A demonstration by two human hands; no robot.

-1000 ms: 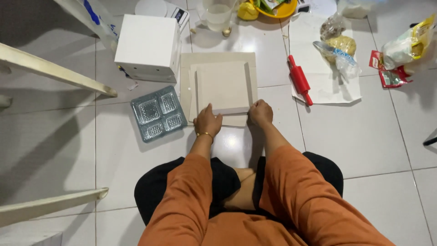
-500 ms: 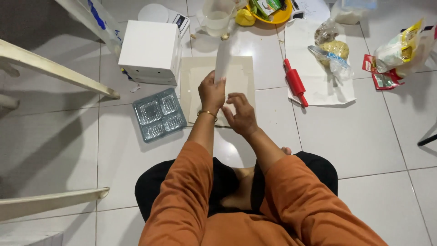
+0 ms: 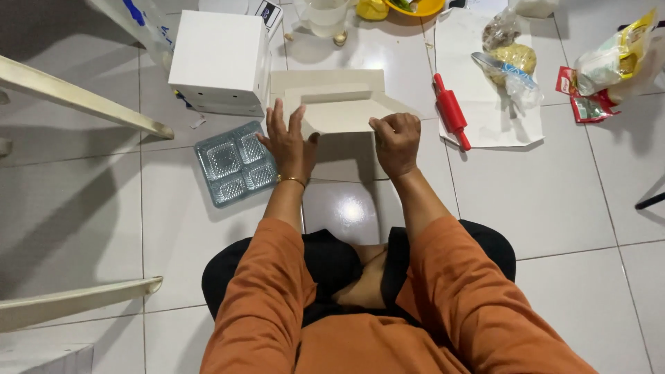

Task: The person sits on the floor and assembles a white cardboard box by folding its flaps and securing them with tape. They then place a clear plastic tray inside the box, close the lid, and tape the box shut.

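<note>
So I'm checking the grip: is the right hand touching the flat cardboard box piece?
Touching. The head view shows the right hand with its fingers curled over the near right edge of the cardboard piece.

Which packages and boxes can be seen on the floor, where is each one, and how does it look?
White box: upper left, cube-shaped.
Flat cream carton: centre, under both hands.
Clear plastic tray: left of the left hand, four compartments.
Red packet: far right.
Yellow-white bag: top right.
</note>
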